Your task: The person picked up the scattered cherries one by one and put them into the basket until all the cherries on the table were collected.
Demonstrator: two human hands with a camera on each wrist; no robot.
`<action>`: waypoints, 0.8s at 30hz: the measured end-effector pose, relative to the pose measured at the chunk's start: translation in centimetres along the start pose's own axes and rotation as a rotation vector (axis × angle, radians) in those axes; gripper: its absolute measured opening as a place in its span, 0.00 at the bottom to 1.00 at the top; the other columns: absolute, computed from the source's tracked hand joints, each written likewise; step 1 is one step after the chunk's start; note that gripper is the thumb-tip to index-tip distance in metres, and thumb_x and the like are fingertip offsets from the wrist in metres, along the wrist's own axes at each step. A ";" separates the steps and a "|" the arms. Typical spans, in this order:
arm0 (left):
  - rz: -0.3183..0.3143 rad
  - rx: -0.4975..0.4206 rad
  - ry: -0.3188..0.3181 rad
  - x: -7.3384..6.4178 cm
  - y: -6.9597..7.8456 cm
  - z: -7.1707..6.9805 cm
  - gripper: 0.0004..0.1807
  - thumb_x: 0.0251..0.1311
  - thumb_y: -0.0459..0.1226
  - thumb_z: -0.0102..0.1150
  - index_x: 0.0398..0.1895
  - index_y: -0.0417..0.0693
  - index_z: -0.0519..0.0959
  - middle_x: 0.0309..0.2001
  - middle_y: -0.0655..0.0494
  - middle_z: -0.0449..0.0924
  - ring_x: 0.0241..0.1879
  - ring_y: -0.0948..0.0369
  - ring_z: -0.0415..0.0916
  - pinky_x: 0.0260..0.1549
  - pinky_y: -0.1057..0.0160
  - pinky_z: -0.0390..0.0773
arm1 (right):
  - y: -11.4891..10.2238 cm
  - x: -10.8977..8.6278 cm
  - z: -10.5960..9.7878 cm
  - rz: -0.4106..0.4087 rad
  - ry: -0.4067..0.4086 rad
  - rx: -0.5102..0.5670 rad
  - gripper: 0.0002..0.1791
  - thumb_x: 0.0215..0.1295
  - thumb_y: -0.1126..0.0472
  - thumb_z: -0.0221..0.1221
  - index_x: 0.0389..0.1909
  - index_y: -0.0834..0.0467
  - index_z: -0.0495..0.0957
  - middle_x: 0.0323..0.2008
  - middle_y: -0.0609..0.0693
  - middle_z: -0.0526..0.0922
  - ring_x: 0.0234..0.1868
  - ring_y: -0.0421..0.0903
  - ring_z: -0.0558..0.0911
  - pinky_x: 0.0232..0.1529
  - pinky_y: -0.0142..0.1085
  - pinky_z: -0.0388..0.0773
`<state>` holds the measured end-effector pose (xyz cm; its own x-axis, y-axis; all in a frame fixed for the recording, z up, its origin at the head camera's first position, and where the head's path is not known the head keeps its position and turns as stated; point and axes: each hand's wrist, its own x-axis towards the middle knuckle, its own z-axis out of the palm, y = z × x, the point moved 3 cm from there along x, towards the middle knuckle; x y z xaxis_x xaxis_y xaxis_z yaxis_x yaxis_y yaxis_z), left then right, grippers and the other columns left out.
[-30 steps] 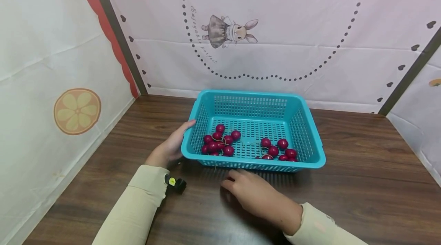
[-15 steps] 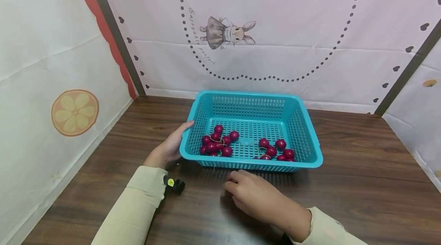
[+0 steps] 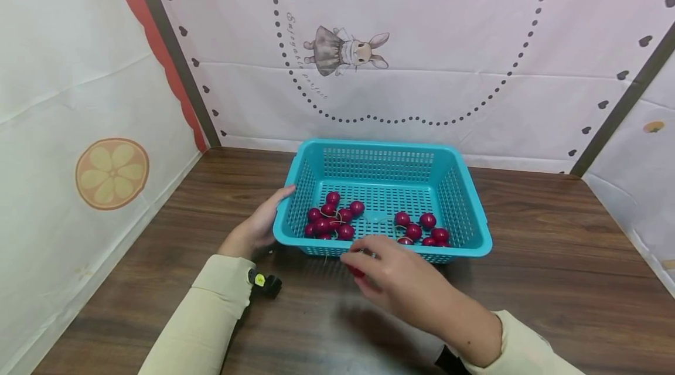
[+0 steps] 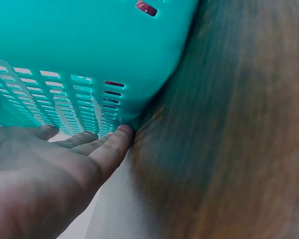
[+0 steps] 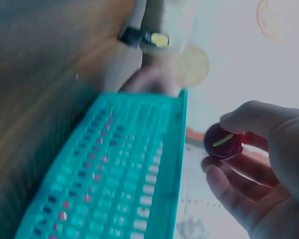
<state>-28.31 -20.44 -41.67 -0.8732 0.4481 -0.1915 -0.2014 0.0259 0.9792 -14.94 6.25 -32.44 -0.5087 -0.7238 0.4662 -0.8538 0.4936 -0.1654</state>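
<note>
A turquoise plastic basket (image 3: 379, 145) with slotted walls stands on the table. My left hand (image 3: 258, 225) holds its left side, thumb over the rim and fingers (image 4: 112, 152) flat against the outer wall. In front of the near rim, my right hand (image 3: 403, 281) pinches a dark red cherry (image 5: 222, 142) between thumb and fingers, raised above the tabletop. A short light-green streak shows on that cherry. Inside the basket, one cluster of cherries (image 3: 328, 222) lies at the left and a smaller cluster of cherries (image 3: 413, 231) at the right, some with thin stems.
Dark wood-grain table (image 3: 548, 258) extends around the basket. A pale printed cloth wall (image 3: 432, 23) rises behind it, with a side cloth (image 3: 47, 199) on the left. A black wrist strap with a small device (image 3: 269, 285) sits at the left cuff.
My right hand has risen from the tabletop toward the near rim, and a cherry now shows between its fingers. My left hand stays at the basket. The view has shifted slightly.
</note>
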 end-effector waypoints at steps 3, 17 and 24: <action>-0.001 -0.003 0.000 0.0 0.0 0.0 0.41 0.73 0.66 0.27 0.80 0.60 0.35 0.78 0.41 0.46 0.75 0.39 0.52 0.68 0.38 0.65 | 1.4 0.0 -0.9 0.048 0.083 -0.009 0.21 0.53 0.61 0.75 0.50 0.54 0.85 0.47 0.50 0.84 0.48 0.43 0.84 0.47 0.33 0.85; -0.021 -0.019 0.007 -0.1 0.0 -0.1 0.41 0.72 0.67 0.29 0.80 0.61 0.36 0.78 0.43 0.47 0.75 0.40 0.54 0.68 0.39 0.66 | 10.8 -1.1 -2.4 0.367 0.073 -0.081 0.27 0.50 0.65 0.76 0.54 0.62 0.82 0.49 0.58 0.83 0.45 0.52 0.86 0.42 0.46 0.87; -0.014 -0.007 0.001 0.0 -0.1 -0.1 0.43 0.71 0.67 0.29 0.80 0.60 0.34 0.78 0.42 0.46 0.75 0.39 0.53 0.67 0.39 0.66 | 13.3 -1.6 -0.8 0.486 -0.070 -0.039 0.23 0.55 0.66 0.73 0.53 0.63 0.82 0.47 0.59 0.83 0.47 0.55 0.85 0.46 0.50 0.86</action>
<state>-28.31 -20.56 -41.82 -0.8708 0.4467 -0.2054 -0.2170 0.0257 0.9758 -25.33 14.36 -34.72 -0.8547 -0.4351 0.2830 -0.5115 0.7989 -0.3164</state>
